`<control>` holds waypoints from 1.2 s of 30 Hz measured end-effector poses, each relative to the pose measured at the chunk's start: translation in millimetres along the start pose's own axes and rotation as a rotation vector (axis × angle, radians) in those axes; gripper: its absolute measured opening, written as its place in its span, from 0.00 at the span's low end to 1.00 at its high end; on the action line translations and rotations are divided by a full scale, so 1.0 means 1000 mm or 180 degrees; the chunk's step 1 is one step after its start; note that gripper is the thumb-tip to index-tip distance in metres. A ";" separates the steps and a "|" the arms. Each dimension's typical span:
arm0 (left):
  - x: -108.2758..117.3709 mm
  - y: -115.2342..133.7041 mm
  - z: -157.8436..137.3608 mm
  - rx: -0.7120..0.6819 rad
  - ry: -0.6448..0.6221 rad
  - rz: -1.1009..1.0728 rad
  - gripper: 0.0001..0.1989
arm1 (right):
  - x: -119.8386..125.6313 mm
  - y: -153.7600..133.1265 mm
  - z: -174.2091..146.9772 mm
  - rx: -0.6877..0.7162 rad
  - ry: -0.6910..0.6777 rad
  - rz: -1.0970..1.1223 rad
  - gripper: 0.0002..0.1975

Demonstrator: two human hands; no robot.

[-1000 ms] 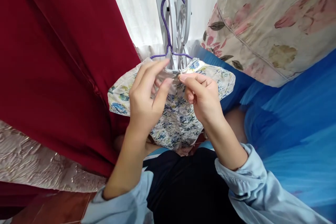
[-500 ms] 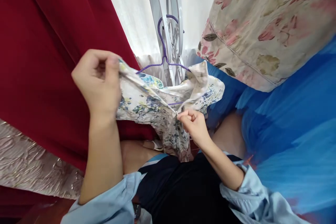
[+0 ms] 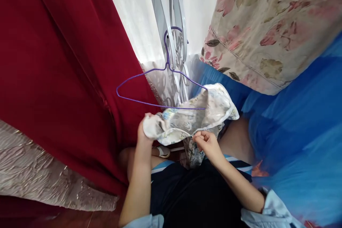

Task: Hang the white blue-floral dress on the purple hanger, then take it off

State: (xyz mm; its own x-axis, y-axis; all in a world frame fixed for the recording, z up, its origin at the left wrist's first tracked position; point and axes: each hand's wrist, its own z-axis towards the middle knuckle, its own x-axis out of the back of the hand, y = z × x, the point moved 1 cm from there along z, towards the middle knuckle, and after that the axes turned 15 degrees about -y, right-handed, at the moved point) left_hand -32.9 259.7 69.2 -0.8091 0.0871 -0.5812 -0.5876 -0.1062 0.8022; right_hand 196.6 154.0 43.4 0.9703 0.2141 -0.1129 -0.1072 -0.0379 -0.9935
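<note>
A purple wire hanger (image 3: 144, 74) hangs by its hook, its left arm bare. On its right arm is one shoulder of a white floral top (image 3: 219, 105) with blue and yellow print. My left hand (image 3: 148, 128) is closed on the left side of the top, the cloth covering most of its fingers. With closed fingers, my right hand (image 3: 208, 144) pinches the edge of the neckline at the front. The lower part of the top hangs down between my knees.
The hook hangs on a white metal stand (image 3: 171, 17) before a white curtain (image 3: 128, 10). Dark red cloth (image 3: 66, 60) hangs at left, above textured pinkish fabric (image 3: 40, 167). Cream floral fabric (image 3: 256, 32) and blue tulle (image 3: 301, 128) fill the right side.
My left hand has moved down and right, drawing the top's left shoulder off the hanger. The hanger's left arm now shows bare. My right hand has shifted slightly down and right, still pinching the neckline.
</note>
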 end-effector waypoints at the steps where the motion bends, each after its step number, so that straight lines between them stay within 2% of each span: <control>1: -0.011 -0.011 -0.012 0.0081 -0.0138 0.0061 0.17 | 0.001 0.003 -0.001 -0.0036 -0.0033 -0.0050 0.08; 3: -0.035 -0.025 -0.039 0.0136 -0.0409 0.0257 0.13 | 0.002 0.004 -0.006 -0.0068 -0.0055 -0.0175 0.07; 5: -0.061 -0.026 -0.066 -0.0081 -0.0744 0.1020 0.12 | 0.001 -0.007 -0.013 0.0189 -0.0112 -0.0540 0.03; 7: -0.085 -0.018 -0.088 -0.0669 -0.1029 0.2102 0.08 | 0.000 -0.025 -0.021 0.0652 -0.0404 -0.0964 0.19; 9: -0.106 -0.005 -0.103 -0.1431 -0.1304 0.3018 0.03 | -0.002 -0.042 -0.030 0.0867 -0.1095 -0.1113 0.29; 11: -0.121 0.008 -0.110 -0.1971 -0.1506 0.3549 0.03 | -0.002 -0.051 -0.038 0.0572 -0.1797 -0.0815 0.26; 13: -0.126 0.016 -0.108 -0.2006 -0.1537 0.3732 0.03 | 0.000 -0.053 -0.045 0.0060 -0.2177 -0.0240 0.18; 14: -0.125 0.018 -0.104 -0.1794 -0.1526 0.3654 0.03 | 0.001 -0.053 -0.048 -0.0175 -0.2231 0.0113 0.14; 16: -0.116 0.014 -0.097 -0.1062 -0.1568 0.3117 0.06 | 0.003 -0.052 -0.051 -0.0512 -0.2166 0.0798 0.10; 19: -0.098 -0.010 -0.093 0.0135 -0.2015 0.1629 0.19 | 0.010 -0.059 -0.053 -0.0610 -0.2031 0.1161 0.08; 20: -0.092 -0.021 -0.095 0.0425 -0.2266 0.1201 0.25 | 0.015 -0.064 -0.053 -0.0536 -0.1972 0.1114 0.08; 22: -0.085 -0.042 -0.104 0.0882 -0.2896 0.0781 0.33 | 0.030 -0.076 -0.054 -0.0303 -0.1757 0.0861 0.09; 25: -0.081 -0.059 -0.122 0.1479 -0.3791 0.0791 0.37 | 0.066 -0.094 -0.055 0.0063 -0.1206 0.0427 0.05; 27: -0.082 -0.057 -0.130 0.1616 -0.4050 0.1004 0.40 | 0.092 -0.106 -0.054 0.0397 -0.0877 0.0149 0.04; 29: -0.083 -0.048 -0.130 0.1417 -0.3871 0.1745 0.37 | 0.116 -0.118 -0.048 0.0781 -0.0521 -0.0138 0.06; 31: -0.083 -0.036 -0.125 0.1099 -0.3351 0.2838 0.24 | 0.134 -0.132 -0.035 0.1134 -0.0141 -0.0416 0.06; 33: -0.082 -0.023 -0.117 0.0821 -0.2835 0.3621 0.11 | 0.143 -0.147 -0.015 0.1458 0.0135 -0.0544 0.04; 36: -0.075 -0.005 -0.108 0.0397 -0.2488 0.3866 0.08 | 0.141 -0.169 0.023 0.1679 0.0141 -0.0619 0.03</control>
State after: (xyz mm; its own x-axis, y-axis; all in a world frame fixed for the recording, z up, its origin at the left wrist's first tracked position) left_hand 29.7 146.7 93.8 -0.5627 0.5200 0.6426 0.4823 -0.4248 0.7661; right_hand 346.4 213.2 195.1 0.9900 0.1268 0.0625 -0.0083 0.4938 -0.8695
